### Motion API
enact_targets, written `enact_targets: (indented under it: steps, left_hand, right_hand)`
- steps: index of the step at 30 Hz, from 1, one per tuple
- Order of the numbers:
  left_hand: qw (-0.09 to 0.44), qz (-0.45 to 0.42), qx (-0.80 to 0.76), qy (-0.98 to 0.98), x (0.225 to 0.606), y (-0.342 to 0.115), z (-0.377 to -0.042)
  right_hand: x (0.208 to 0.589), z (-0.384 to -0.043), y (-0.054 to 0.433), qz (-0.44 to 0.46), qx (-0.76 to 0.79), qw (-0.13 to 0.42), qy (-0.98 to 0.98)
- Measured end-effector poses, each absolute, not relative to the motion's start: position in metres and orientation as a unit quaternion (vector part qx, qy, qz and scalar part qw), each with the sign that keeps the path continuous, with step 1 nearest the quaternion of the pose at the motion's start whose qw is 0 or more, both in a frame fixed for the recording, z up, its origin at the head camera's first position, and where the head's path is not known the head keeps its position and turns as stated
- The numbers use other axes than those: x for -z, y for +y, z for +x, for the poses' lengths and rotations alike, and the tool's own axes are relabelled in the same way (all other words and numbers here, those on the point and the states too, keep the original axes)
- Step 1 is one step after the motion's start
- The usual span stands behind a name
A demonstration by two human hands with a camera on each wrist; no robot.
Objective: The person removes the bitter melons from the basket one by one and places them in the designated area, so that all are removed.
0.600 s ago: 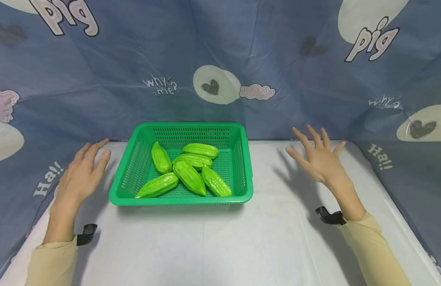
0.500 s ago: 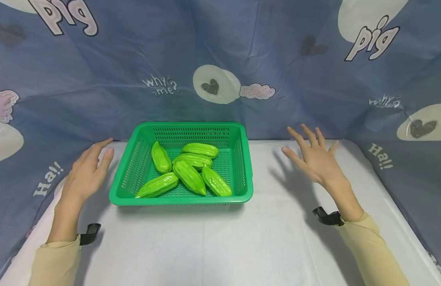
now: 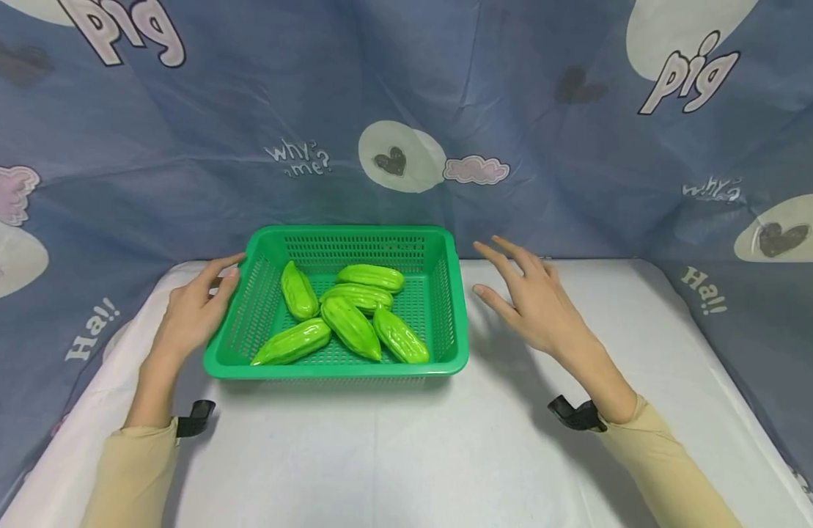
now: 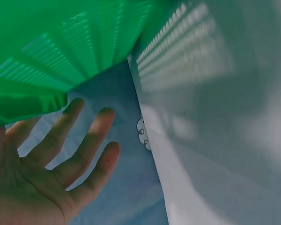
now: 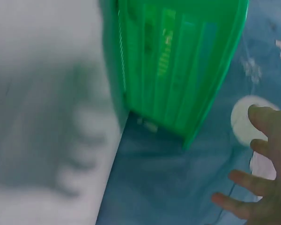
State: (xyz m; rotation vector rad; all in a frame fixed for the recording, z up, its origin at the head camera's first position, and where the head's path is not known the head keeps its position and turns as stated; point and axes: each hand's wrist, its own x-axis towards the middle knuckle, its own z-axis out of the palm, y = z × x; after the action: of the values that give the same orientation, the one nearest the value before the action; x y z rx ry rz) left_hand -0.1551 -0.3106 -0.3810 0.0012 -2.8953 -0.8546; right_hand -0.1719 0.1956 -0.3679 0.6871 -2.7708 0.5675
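Observation:
A green plastic basket [image 3: 336, 370] with slotted walls stands on the white surface. Several light green, ridged vegetables [image 3: 350, 328], like short bitter gourds, lie inside it. My left hand [image 3: 193, 312] is at the basket's left rim, its fingers loosely extended; the left wrist view shows the spread fingers [image 4: 91, 145] just below the rim. Whether they touch it I cannot tell. To the right of the basket, my right hand [image 3: 538, 304] hovers with fingers spread and a small gap to the rim. The right wrist view shows the basket's outer side wall [image 5: 173, 65] apart from that hand.
The white-covered table [image 3: 406, 455] spreads out in front of the basket and to both sides. Close behind the basket hangs a blue printed cloth [image 3: 406, 88], which also encloses the left and right sides. A black strap [image 3: 193, 418] sits at my left wrist.
Both hands have moved inward toward the basket. The left has come up to its left rim, and the right has moved left, close to the right rim. Basket and vegetables have stayed put.

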Motion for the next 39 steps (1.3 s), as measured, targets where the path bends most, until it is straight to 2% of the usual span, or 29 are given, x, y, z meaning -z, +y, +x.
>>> enact_targets:
  steps: [9, 14, 21, 24, 32, 39]
  left_hand:
    - [0.047, -0.002, 0.304, -0.951, 0.384, -0.305, -0.158]
    - [0.013, -0.016, 0.319, -0.947, 0.381, -0.306, -0.156]
    - [0.030, -0.014, 0.335, -0.942, 0.384, -0.299, -0.152]
    - [0.027, -0.010, 0.351, -0.936, 0.385, -0.297, -0.151]
    - [0.015, 0.001, 0.377, -0.926, 0.386, -0.298, -0.151]
    - [0.029, -0.003, 0.387, -0.921, 0.388, -0.298, -0.152]
  right_hand:
    - [0.363, -0.159, 0.142, 0.363, -0.196, 0.131, -0.902]
    - [0.364, -0.159, 0.116, 0.404, -0.171, 0.096, -0.894]
    - [0.365, -0.158, 0.093, 0.411, -0.135, -0.023, -0.901]
    - [0.365, -0.158, 0.086, 0.408, -0.123, -0.056, -0.903]
    - [0.372, -0.162, 0.074, 0.398, -0.123, -0.068, -0.907]
    - [0.376, -0.163, 0.068, 0.364, -0.083, -0.087, -0.924]
